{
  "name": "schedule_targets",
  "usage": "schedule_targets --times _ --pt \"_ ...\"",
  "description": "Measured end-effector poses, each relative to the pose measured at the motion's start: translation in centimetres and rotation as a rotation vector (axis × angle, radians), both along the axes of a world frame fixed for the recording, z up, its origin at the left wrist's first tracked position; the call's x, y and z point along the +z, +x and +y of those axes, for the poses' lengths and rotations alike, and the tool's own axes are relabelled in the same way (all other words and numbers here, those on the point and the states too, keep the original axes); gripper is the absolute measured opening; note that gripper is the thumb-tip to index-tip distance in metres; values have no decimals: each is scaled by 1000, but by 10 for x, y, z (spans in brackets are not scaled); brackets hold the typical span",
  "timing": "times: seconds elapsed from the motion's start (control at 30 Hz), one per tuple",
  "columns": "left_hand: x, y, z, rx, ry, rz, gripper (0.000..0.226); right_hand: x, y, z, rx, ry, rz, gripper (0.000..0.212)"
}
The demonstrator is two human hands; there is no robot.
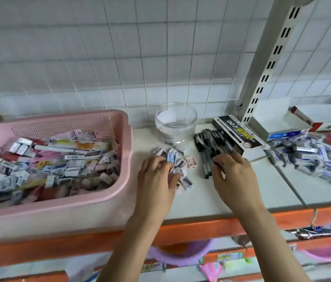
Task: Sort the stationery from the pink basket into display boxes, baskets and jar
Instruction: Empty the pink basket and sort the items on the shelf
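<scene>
The pink basket [119,127], heaped with small boxed stationery, sits left on the shelf [262,192]. The left hand [156,180] grips little boxes [170,157]; the right hand [235,176] pinches black pens [207,147] beside the clear jar [175,123].

Jar [176,123] between basket [117,192] left and pens [211,147] right

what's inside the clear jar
The jar looks empty: through its clear wall only the shelf and tiled wall show. A barcode label covers a small patch near its base.
</scene>
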State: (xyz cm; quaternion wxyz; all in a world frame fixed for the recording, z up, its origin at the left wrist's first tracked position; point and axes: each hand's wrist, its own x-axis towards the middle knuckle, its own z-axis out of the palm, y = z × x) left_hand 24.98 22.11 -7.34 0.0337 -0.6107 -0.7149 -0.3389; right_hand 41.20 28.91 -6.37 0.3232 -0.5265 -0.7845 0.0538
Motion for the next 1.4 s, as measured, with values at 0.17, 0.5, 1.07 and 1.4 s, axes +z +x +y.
schedule_targets --times 0.17,0.5,1.07,1.4 --pt "38 6 -9 -55 110 10 14 15 -16 -1 107 4 63 9" --pt "107 -126 -63 209 -71 140 23 67 -119 -17 469 -66 112 15" --pt "68 -272 -70 -115 -1024 110 75 48 -270 -35 521 -512 -980 82" --pt "60 -273 -69 -179 -1120 168 90 68 -271 -51 612 -542 -881 50"
